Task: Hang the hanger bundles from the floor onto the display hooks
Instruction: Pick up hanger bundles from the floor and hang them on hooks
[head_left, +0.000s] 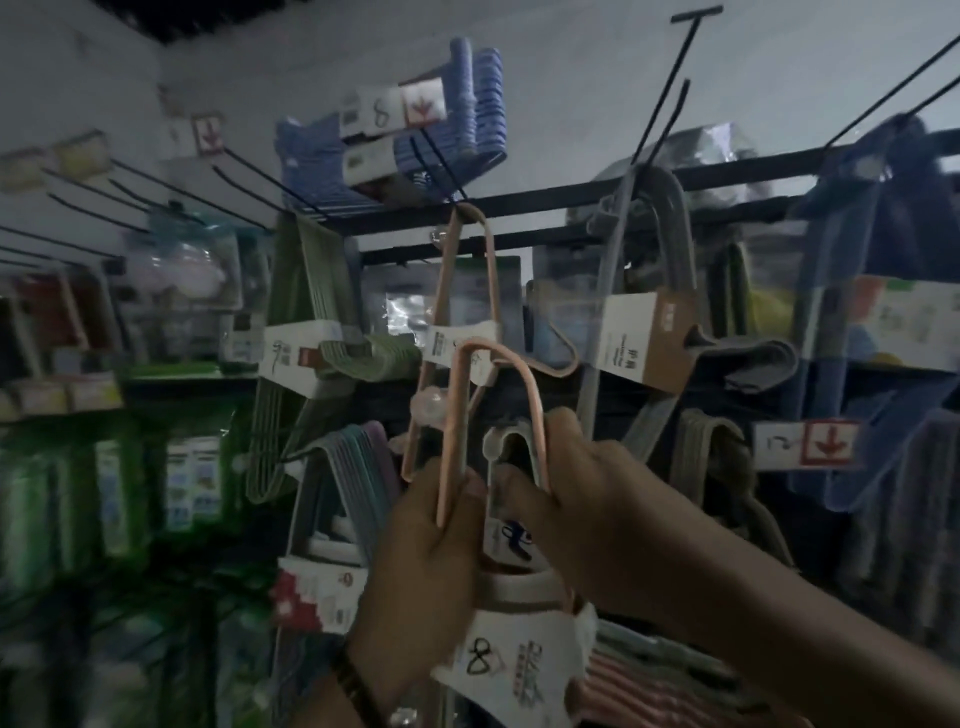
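I hold up a pink hanger bundle (524, 660) wrapped in a white paper label marked 8. My left hand (421, 551) grips the left leg of its pink hook loop (498, 364). My right hand (587, 499) grips the right leg of the loop. The loop top sits below a black display hook (441, 166) on the rack's crossbar. From that hook hangs another pink hanger bundle (467, 291) with a white label.
Green (306, 332), grey (644, 291) and blue (883, 291) hanger bundles hang along the black crossbar (571, 195). Blue hangers (447, 124) lie on top. Long bare hooks (670, 88) stick out above. Shelves of packaged goods fill the left side.
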